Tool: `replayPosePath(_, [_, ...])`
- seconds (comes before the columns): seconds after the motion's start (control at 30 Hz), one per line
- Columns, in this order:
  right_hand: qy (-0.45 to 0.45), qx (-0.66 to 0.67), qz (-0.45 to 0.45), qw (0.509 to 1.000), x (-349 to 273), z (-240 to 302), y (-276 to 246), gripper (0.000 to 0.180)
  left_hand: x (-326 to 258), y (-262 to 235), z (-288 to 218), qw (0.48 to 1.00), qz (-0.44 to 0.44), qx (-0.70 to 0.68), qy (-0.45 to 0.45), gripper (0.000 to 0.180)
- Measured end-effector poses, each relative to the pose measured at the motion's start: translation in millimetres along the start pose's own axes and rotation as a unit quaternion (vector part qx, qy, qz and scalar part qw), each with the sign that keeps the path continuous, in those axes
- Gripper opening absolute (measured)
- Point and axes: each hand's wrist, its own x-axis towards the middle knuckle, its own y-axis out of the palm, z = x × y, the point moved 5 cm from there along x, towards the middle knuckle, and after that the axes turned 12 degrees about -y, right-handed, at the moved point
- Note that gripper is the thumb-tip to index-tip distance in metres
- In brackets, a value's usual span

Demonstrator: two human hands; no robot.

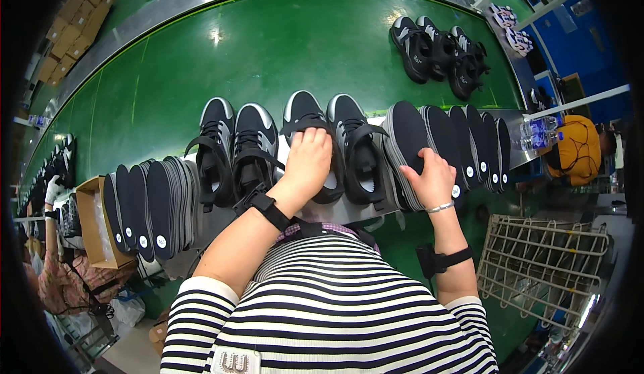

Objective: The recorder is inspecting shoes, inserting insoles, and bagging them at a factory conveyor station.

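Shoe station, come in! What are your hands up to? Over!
Left hand on black-and-silver sneaker, covering its middle. Right hand at stack of black-topped, gray-edged oval insoles. No obstruction visible.

Two hands (pixel 308 163), perhaps ten insole stacks (pixel 171 199)

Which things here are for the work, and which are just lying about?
Seem part of the work:
black shoe, touched by the left hand
insole stack, touched by the right hand

Seem just lying about:
cardboard boxes
plastic bottles
metal rack
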Motion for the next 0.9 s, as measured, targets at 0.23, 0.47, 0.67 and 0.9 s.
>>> replayPosePath(0.23, [-0.128,0.181,-0.155,0.963,4,25,-63,0.014,14,-13,20,0.972,0.026,-0.233,-0.027,0.017])
replayPosePath(0.47, [-0.389,0.003,0.173,0.905,-3,98,-57,0.006,17,14,42,0.834,0.196,-0.472,-0.207,0.026])
replayPosePath(0.67, [-0.346,-0.049,0.232,0.908,15,143,6,0.009,8,25,39,0.796,0.240,-0.494,-0.254,0.027])
replayPosePath(0.9, [-0.226,0.057,0.194,0.953,12,143,48,0.019,16,29,35,0.891,0.135,-0.393,-0.186,0.027])
